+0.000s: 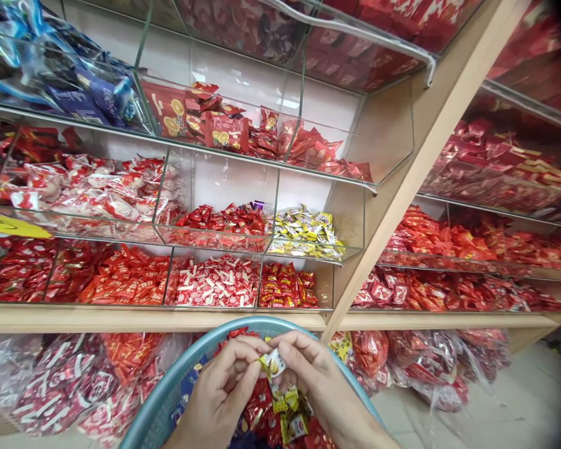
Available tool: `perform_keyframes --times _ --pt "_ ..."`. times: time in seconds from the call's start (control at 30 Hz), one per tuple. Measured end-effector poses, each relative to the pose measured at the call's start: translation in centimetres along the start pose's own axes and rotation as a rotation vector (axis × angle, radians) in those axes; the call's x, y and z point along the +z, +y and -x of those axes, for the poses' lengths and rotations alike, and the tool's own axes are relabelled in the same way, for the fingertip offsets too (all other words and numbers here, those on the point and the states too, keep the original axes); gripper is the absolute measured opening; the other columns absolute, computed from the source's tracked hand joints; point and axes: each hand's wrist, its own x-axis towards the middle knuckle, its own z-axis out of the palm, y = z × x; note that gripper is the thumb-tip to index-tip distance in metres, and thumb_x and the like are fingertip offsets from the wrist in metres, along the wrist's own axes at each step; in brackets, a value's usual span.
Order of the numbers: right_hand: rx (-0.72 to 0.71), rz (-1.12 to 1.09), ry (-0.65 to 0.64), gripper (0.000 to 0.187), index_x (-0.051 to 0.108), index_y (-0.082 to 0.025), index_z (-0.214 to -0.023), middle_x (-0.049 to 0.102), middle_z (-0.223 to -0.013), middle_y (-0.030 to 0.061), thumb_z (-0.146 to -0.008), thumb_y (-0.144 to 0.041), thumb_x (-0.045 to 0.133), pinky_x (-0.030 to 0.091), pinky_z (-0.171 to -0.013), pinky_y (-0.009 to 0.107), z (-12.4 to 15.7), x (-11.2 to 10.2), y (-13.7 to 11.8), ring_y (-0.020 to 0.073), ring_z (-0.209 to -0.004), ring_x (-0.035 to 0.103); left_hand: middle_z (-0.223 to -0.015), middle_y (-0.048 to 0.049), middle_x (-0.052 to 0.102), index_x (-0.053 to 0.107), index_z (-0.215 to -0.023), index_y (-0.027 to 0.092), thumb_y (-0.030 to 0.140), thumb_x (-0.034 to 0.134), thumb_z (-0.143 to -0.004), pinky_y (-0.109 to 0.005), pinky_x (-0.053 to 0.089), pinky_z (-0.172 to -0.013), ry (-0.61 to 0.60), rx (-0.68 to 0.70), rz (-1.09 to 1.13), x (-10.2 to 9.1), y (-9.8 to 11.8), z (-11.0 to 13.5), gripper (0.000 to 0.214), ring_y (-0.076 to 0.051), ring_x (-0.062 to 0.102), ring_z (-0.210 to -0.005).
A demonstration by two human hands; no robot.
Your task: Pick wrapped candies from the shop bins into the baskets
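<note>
My left hand [219, 390] and my right hand [322, 386] meet above a light blue basket [168, 390] at the bottom centre. Together their fingertips pinch a small yellow and white wrapped candy [272, 363]. Red and yellow wrapped candies [287, 415] lie in the basket beneath my hands. Straight ahead, a clear bin holds matching yellow candies [306, 232] on the middle shelf.
Wooden shelves [144, 319] carry clear bins of red wrapped sweets [215, 282], with blue packets [88, 93] at the top left. A yellow price tag [7, 226] sits at the left. Large bags of red candy [75, 380] lie under the shelf. Tiled floor [518, 405] shows at the bottom right.
</note>
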Motion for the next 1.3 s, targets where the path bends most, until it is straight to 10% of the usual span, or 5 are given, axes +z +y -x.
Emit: perform_keyframes --times 0.17,0.33,0.63,0.9,1.3 --pt "-0.027 0.042 -0.017 0.033 0.055 -0.019 -0.106 0.058 -0.086 0.0048 -0.085 -0.041 0.043 0.044 -0.061 0.026 0.3 -1.9 0.1 0.0114 -0.067 0.053 -0.103 -0.0002 0.053 0.052 -0.082 0.023 0.026 0.043 -0.086 -0.027 0.044 -0.077 0.017 -0.071 0.003 -0.1 0.2 -0.3 0.01 -0.013 0.054 -0.085" --pt "-0.261 0.548 -0.106 0.036 0.05 -0.03 -0.115 0.052 -0.109 0.0034 -0.079 -0.032 0.056 0.044 -0.076 0.031 0.7 -3.4 -1.1 0.0144 -0.086 0.051 -0.084 0.0008 0.054 0.052 -0.08 0.019 0.03 0.046 -0.084 -0.034 0.046 -0.08 -0.009 -0.278 0.175 0.1 0.5 -1.3 0.013 -0.014 0.052 -0.082" --pt "-0.376 1.093 -0.124 0.024 0.056 -0.025 -0.103 0.053 -0.095 0.0032 -0.079 -0.028 0.056 0.04 -0.08 0.031 0.2 -5.4 -1.7 0.0167 -0.092 0.049 -0.082 -0.0024 0.059 0.053 -0.088 0.017 0.032 0.052 -0.08 -0.035 0.046 -0.076 -0.121 -0.319 0.071 0.5 -0.4 -2.9 0.017 -0.017 0.056 -0.079" --pt "-0.12 1.518 0.174 0.021 0.055 -0.019 -0.093 0.053 -0.089 0.0056 -0.077 -0.033 0.054 0.039 -0.075 0.031 -1.7 -10.6 4.8 0.0214 -0.089 0.051 -0.112 -0.0085 0.059 0.05 -0.106 0.018 0.035 0.051 -0.081 -0.034 0.042 -0.087 0.024 -0.328 -0.091 -5.4 -0.9 -2.4 0.031 -0.019 0.057 -0.098" --pt "-0.28 2.015 0.161 0.003 0.053 -0.018 -0.079 0.057 -0.082 0.008 -0.078 -0.021 0.054 0.041 -0.066 0.036 -3.1 -8.2 6.6 0.0248 -0.081 0.053 -0.103 -0.0116 0.064 0.059 -0.095 0.014 0.045 0.055 -0.073 -0.035 0.04 -0.087 0.19 -0.283 -0.455 -11.0 -4.3 -1.5 0.038 -0.027 0.054 -0.1"
